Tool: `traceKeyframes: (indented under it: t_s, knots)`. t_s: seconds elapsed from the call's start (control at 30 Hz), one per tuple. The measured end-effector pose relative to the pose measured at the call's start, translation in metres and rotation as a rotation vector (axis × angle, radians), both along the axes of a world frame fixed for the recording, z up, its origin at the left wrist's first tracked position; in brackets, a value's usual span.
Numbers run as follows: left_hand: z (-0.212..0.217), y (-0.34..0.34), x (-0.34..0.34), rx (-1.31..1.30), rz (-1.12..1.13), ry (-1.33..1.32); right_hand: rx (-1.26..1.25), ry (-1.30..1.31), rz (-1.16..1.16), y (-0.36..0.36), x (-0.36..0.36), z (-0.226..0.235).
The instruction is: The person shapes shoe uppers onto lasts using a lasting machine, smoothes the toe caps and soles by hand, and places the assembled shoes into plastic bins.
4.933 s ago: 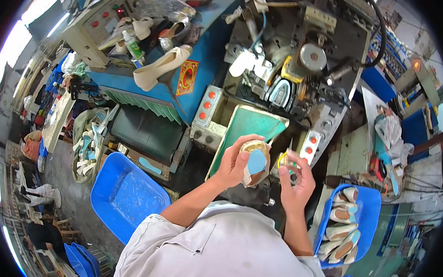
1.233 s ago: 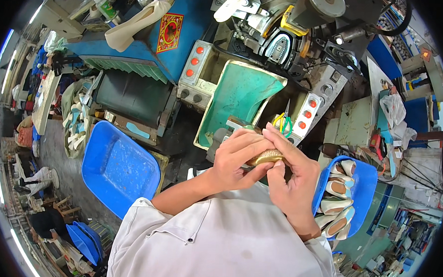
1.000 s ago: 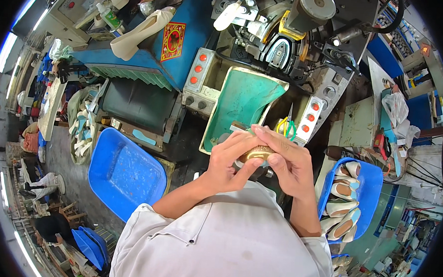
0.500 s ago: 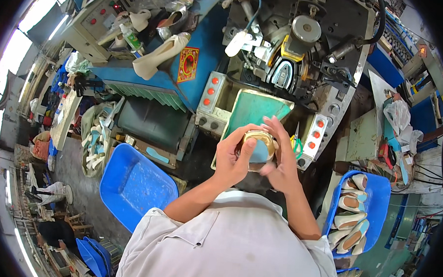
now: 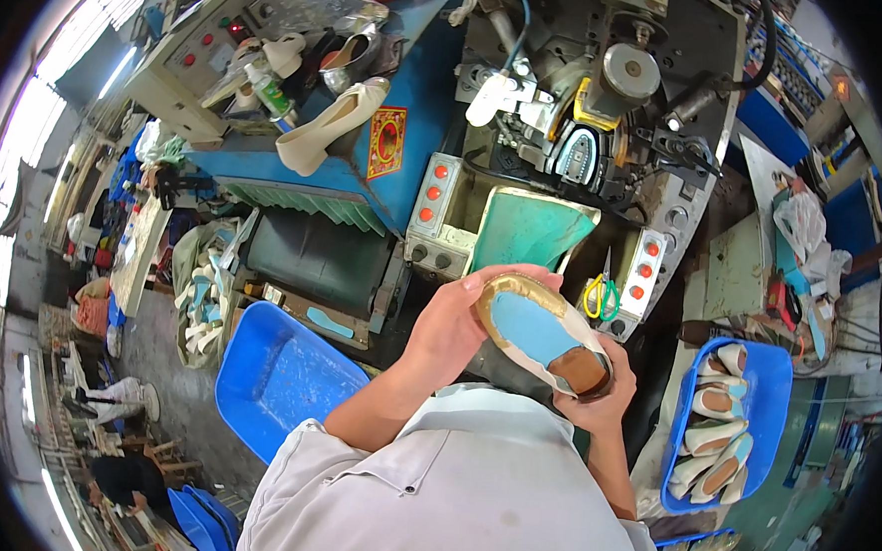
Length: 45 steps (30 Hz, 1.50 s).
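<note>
Between my two hands is a shoe upper on its last (image 5: 538, 328), tilted with its underside toward me. A gold band curves round its toe, light blue board covers the middle, and the heel end is brown. My left hand (image 5: 446, 328) grips the toe end, its fingers running behind it. The heel end sits in my right hand (image 5: 610, 389), fingers curled round its side. Just past the shoe lies the green-lined tray (image 5: 535, 231) of a machine (image 5: 577, 155). Yellow-and-green-handled scissors (image 5: 601, 298) stand at the tray's right.
To my left is a blue tub (image 5: 291, 372); another blue tub (image 5: 774, 423) at my right holds several pale shoes (image 5: 716, 440). Panels with red buttons (image 5: 435, 192) flank the tray. One cream shoe (image 5: 331, 127) rests on the blue machine (image 5: 296, 178) at far left.
The shoe has turned from toe-on to lengthwise, so its underside now shows. My right hand has moved down and right to the heel end. The view has shifted slightly.
</note>
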<state>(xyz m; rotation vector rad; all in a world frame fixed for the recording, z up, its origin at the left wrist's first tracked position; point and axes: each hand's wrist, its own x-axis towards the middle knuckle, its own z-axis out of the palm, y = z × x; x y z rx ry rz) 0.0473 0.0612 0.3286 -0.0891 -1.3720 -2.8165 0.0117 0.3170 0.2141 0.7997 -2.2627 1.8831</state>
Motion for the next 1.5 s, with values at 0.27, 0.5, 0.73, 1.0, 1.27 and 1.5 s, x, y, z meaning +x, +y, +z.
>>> traceKeyframes:
  t_s: [0.27,0.5,0.73,1.0,1.27,1.5]
  knots:
    - [0.012,-0.015,0.004,-0.483,-0.175,0.137,-0.163,-0.094,-0.094,-0.010,0.029,0.016]
    - [-0.022,-0.019,-0.004,-0.297,-0.178,0.125,-0.054,0.196,-0.196,-0.001,0.043,0.028]
    - [-0.036,-0.001,-0.030,0.000,-0.126,-0.129,-0.207,-0.220,-0.462,0.003,0.070,0.020]
    - [-0.074,0.021,-0.041,-0.036,-0.294,0.219,-0.416,-0.190,-0.572,0.009,0.105,0.025]
    - [-0.083,0.097,-0.045,0.543,-0.416,0.245,-0.037,0.305,-0.575,0.052,0.118,0.061]
    - [-0.083,0.186,-0.033,0.457,-0.461,0.168,0.000,0.318,-0.673,0.123,0.145,0.060]
